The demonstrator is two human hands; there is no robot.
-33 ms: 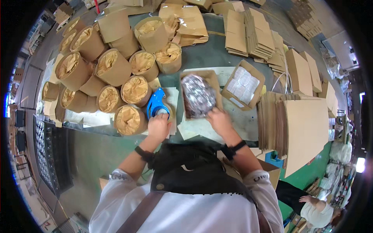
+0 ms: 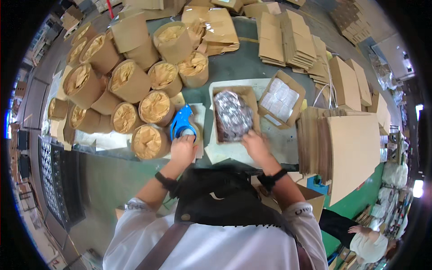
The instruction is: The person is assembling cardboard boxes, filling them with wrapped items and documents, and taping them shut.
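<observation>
My left hand (image 2: 182, 150) is closed round a blue tape dispenser (image 2: 182, 120) at the near edge of the table. Right of it lies an open cardboard box (image 2: 253, 104) with a shiny, silvery clear plastic bag (image 2: 233, 116) in it; the bag's contents are too blurred to name. My right hand (image 2: 255, 145) has its fingers curled at the near right corner of this box, somewhat smeared by motion. Beside it, to the right, a second open box (image 2: 299, 85) contains white wrapped packets (image 2: 281, 100).
Several round cardboard tubs (image 2: 130, 80) stuffed with brown paper crowd the left. Flat cardboard stacks (image 2: 288, 38) lie at the far right, and upright sheets (image 2: 355, 150) stand nearer. White paper (image 2: 281, 146) covers part of the table (image 2: 234, 67). Another person (image 2: 366, 240) is at the lower right.
The box with the silvery bag has shifted slightly toward me, and my right hand has moved slightly with it. My left hand keeps hold of the tape dispenser.
</observation>
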